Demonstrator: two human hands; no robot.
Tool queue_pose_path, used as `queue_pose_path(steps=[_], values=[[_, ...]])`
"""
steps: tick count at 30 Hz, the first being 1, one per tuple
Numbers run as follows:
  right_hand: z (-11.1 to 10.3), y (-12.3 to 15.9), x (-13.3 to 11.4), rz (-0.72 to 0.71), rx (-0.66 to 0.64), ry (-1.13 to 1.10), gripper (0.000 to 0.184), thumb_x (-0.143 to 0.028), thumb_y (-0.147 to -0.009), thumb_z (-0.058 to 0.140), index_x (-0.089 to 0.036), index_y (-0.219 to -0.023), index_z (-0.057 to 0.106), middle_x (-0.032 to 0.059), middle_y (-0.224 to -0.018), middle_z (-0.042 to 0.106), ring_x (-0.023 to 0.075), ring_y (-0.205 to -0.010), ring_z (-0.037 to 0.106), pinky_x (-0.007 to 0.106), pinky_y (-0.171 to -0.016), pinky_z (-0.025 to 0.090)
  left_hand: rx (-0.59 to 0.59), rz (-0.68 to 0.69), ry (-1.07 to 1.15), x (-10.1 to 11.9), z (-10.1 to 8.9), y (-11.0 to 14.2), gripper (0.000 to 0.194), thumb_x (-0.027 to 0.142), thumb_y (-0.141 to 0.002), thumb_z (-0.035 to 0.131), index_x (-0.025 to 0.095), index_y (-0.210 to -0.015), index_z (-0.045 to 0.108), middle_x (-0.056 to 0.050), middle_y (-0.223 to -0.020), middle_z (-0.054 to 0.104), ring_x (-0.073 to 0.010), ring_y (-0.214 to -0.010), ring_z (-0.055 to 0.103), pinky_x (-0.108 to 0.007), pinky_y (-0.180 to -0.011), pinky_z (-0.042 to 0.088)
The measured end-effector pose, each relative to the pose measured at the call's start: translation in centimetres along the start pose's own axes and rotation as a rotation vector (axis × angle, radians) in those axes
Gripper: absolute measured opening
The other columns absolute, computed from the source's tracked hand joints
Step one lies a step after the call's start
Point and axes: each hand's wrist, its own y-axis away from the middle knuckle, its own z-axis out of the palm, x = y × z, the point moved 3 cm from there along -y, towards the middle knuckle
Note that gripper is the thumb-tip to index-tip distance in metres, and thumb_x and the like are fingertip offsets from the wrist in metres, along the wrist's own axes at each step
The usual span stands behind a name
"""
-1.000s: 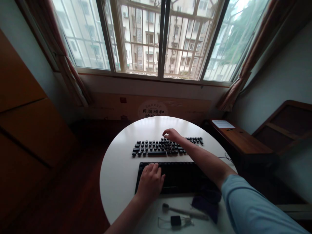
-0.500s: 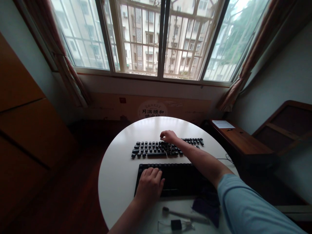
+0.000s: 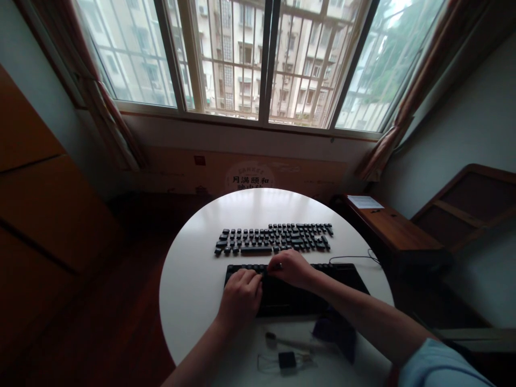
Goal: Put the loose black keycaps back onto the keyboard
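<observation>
A black keyboard [image 3: 294,302] lies across the white round table, with small keys along its far edge. My left hand [image 3: 241,293] rests on its left part, fingers loosely bent over the surface, not visibly gripping anything. My right hand [image 3: 291,267] is beside it at the keyboard's far edge, thumb and fingers pinched together. What the pinch holds, if anything, is hidden. The two hands' fingertips are almost touching. Just beyond the keyboard, loose black keycaps [image 3: 257,249] are laid out in rows, like a keyboard layout.
Nearer me on the table [image 3: 189,279] lie a blurred brush [image 3: 290,341], a black-and-wire tool [image 3: 287,360] and a dark purple cloth [image 3: 338,333]. A thin cable [image 3: 355,257] runs off to the right. A wooden side table [image 3: 393,228] with paper stands at right, below the window.
My right hand has come back from above the keycap rows to the keyboard, next to my left hand. My left hand stays on the keyboard, its thumb now closer to the fingers.
</observation>
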Motion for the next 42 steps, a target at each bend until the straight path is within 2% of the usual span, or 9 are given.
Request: queue_pose_path(steps=[8, 16, 19, 22, 25, 29, 34, 38, 42], values=[[1.1, 0.6, -0.9, -0.043, -0.018, 0.107, 0.013, -0.015, -0.08, 0.073, -0.024, -0.085, 0.08, 0.0016, -0.083, 0.078, 0.0195, -0.081, 0.068, 0.026, -0.074, 0.046, -0.009, 0.034, 0.015, 0.2, -0.1, 0.2, 0.029, 0.009, -0.087, 0.049, 0.016, -0.108, 0.068, -0.009, -0.1, 0.07, -0.024, -0.094, 0.061, -0.041, -0.088, 0.053], [1.5, 0.7, -1.0, -0.06, -0.064, 0.126, 0.014, -0.011, -0.083, 0.069, -0.022, -0.084, 0.078, 0.0018, -0.079, 0.076, 0.017, -0.076, 0.062, 0.027, -0.075, 0.043, -0.027, 0.022, 0.005, 0.2, -0.1, 0.2, 0.031, 0.007, -0.083, 0.05, 0.017, -0.106, 0.068, -0.009, -0.1, 0.069, -0.0247, -0.094, 0.061, -0.041, -0.088, 0.053], [1.0, 0.8, -1.6, -0.105, -0.037, 0.206, 0.012, -0.017, -0.085, 0.068, -0.023, -0.081, 0.078, 0.0046, -0.092, 0.074, 0.0197, -0.086, 0.059, 0.03, -0.08, 0.042, -0.05, 0.008, 0.01, 0.1, 0.0, 0.2, 0.032, 0.007, -0.082, 0.051, 0.016, -0.108, 0.068, -0.009, -0.102, 0.069, -0.0252, -0.095, 0.059, -0.042, -0.089, 0.052], [0.3, 1.2, -2.2, -0.079, -0.012, 0.272, 0.008, -0.027, -0.083, 0.072, -0.027, -0.082, 0.08, 0.0062, -0.112, 0.068, 0.0252, -0.103, 0.055, 0.037, -0.086, 0.041, -0.056, 0.003, -0.002, 0.1, 0.1, 0.2, 0.036, 0.007, -0.08, 0.053, 0.016, -0.112, 0.067, -0.009, -0.105, 0.068, -0.0262, -0.097, 0.059, -0.043, -0.09, 0.051], [-0.1, 1.3, -2.0, -0.072, -0.06, 0.244, 0.009, -0.032, -0.082, 0.074, -0.029, -0.088, 0.081, 0.0068, -0.108, 0.067, 0.0251, -0.101, 0.056, 0.037, -0.085, 0.042, -0.055, 0.015, -0.022, 0.2, 0.3, 0.3, 0.038, 0.01, -0.082, 0.054, 0.018, -0.116, 0.067, -0.009, -0.109, 0.067, -0.0266, -0.099, 0.058, -0.044, -0.092, 0.05], [-1.5, -0.9, 0.5, -0.16, -0.059, 0.079, 0.01, -0.03, -0.084, 0.072, -0.026, -0.088, 0.081, 0.0051, -0.093, 0.07, 0.0191, -0.088, 0.061, 0.031, -0.083, 0.044, -0.028, 0.023, -0.08, 0.5, 0.6, 0.4, 0.033, 0.018, -0.087, 0.054, 0.021, -0.118, 0.068, -0.01, -0.118, 0.065, -0.0283, -0.107, 0.057, -0.047, -0.098, 0.045], [-4.6, -7.6, 7.0, 0.045, 0.126, 0.075, 0.018, -0.014, -0.084, 0.067, -0.021, -0.093, 0.08, 0.0054, -0.094, 0.076, 0.019, -0.091, 0.067, 0.03, -0.09, 0.046, -0.058, 0.036, -0.134, 1.0, 1.2, 0.8, 0.032, 0.023, -0.091, 0.055, 0.016, -0.12, 0.066, -0.013, -0.129, 0.063, -0.0305, -0.116, 0.054, -0.049, -0.102, 0.041], [-4.9, -11.8, 10.5, 0.129, 0.079, 0.104, 0.02, -0.015, -0.084, 0.066, -0.021, -0.097, 0.08, 0.0052, -0.099, 0.077, 0.0207, -0.096, 0.069, 0.029, -0.089, 0.048, -0.171, 0.049, -0.124, 1.5, 1.5, 0.8, 0.046, 0.023, -0.09, 0.057, 0.016, -0.135, 0.056, -0.012, -0.125, 0.064, -0.0289, -0.107, 0.057, -0.049, -0.098, 0.044], [-3.7, -13.7, 11.8, 0.172, -0.017, 0.128, 0.021, -0.017, -0.079, 0.071, -0.023, -0.096, 0.08, 0.0035, -0.101, 0.077, 0.0219, -0.098, 0.069, 0.027, -0.086, 0.05, -0.183, 0.043, -0.132, 1.6, 1.3, 0.8, 0.039, 0.027, -0.093, 0.055, 0.02, -0.131, 0.06, -0.01, -0.125, 0.064, -0.0285, -0.111, 0.055, -0.049, -0.102, 0.041]])
